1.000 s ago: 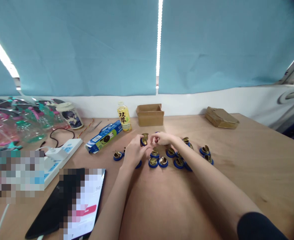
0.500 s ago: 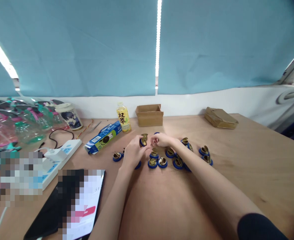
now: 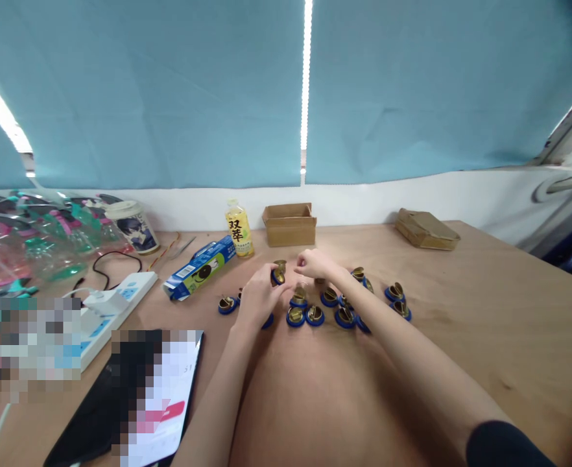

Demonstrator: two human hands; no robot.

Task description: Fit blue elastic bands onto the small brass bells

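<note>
The left hand [image 3: 259, 293] grips one blue-rimmed piece [image 3: 277, 277] over the middle of the tabletop [image 3: 471, 318], apparently to steady it near the right hand [image 3: 317, 264], which is curled narrow; whether that hand holds anything cannot be told at this blur. The piece looks round and brass-coloured. Similar pieces [image 3: 296, 316] lie in loose clusters, metal side up, within easy reach.

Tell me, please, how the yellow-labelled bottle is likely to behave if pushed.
The bottle would probably tip if pushed high, standing upright and taller than wide. Once down, its rounded body might roll across the table.
</note>
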